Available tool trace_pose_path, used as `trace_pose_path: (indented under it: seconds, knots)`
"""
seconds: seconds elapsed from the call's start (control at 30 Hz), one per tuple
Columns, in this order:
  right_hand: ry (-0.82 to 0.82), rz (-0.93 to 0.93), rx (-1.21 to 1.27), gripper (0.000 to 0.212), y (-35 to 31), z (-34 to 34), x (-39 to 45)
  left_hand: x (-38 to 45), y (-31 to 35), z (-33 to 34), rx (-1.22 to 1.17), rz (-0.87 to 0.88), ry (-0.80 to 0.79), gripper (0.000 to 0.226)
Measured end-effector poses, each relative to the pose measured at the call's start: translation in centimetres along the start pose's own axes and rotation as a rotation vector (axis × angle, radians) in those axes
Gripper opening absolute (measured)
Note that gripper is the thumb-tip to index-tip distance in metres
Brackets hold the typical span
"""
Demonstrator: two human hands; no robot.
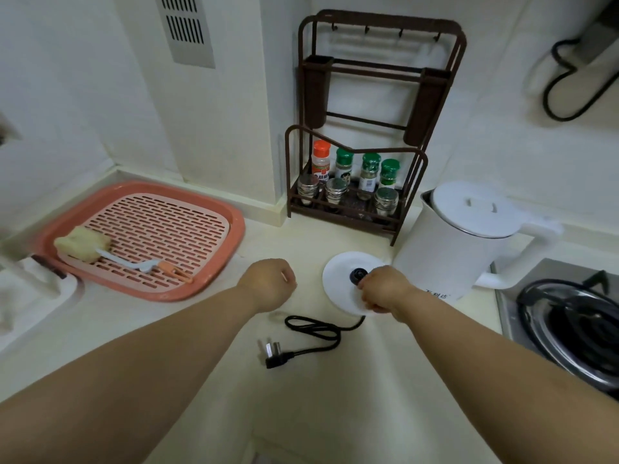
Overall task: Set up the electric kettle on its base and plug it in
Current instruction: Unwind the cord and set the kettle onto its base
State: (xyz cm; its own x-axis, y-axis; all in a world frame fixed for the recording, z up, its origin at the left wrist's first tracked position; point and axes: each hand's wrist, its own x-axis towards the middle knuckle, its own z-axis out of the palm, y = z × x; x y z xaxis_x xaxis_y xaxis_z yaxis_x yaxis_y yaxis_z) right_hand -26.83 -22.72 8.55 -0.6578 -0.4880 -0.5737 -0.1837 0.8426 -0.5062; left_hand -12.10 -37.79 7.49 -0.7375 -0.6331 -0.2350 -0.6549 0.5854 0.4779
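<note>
A white electric kettle (459, 242) stands on the cream counter, lid closed, handle to the right. Just left of it lies its round white base (338, 279) with a black connector in the middle. My right hand (385, 289) grips the base's near right edge. A black cord (315, 329) runs from the base toward me in a loop and ends in a black plug (276, 356) lying loose on the counter. My left hand (269, 283) hovers left of the base as a closed fist with nothing in it.
A pink drain tray (231, 229) with a sponge and brush sits at the left, beside a sink (30, 296). A brown spice rack (355, 182) with several jars stands behind the base. A gas stove burner (569, 326) is at the right.
</note>
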Motion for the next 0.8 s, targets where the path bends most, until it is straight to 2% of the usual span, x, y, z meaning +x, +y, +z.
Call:
trace_pose_path:
  seconds: [0.07, 0.17, 0.27, 0.37, 0.47, 0.63, 0.73, 0.8]
  knots:
    - [0.178, -0.011, -0.021, 0.016, 1.0, -1.0, 0.5, -0.5, 1.6, 0.5, 0.018, 0.022, -0.178, 0.029]
    - [0.179, -0.075, -0.07, 0.035, 2.7, -1.1, 0.3, -0.4, 3.6, 2.0, 0.115, 0.01, -0.337, 0.058]
    - [0.11, -0.171, -0.224, 0.047, 4.1, -0.3, 0.0, 0.4, 5.6, 3.3, 0.08, -0.039, -0.345, 0.063]
    - [0.112, -0.233, -0.424, 0.04, 5.2, 0.2, -0.3, 1.2, 7.7, 4.2, -0.051, -0.105, -0.306, 0.053]
    - [0.086, -0.197, -0.469, 0.039, 5.6, -0.1, -1.0, 1.9, 8.9, 5.2, -0.124, -0.2, -0.238, 0.042]
    - [0.087, -0.188, -0.349, 0.042, 6.0, -1.1, -1.2, 1.2, 8.5, 6.3, -0.107, -0.214, -0.228, 0.045]
    - [0.097, -0.116, -0.017, 0.048, 6.5, -2.2, -0.8, 0.9, 8.3, 6.4, -0.107, -0.206, -0.238, 0.046]
    - [0.108, -0.103, 0.097, 0.054, 6.8, -2.2, -0.7, 0.8, 8.3, 6.5, -0.126, -0.215, -0.241, 0.049]
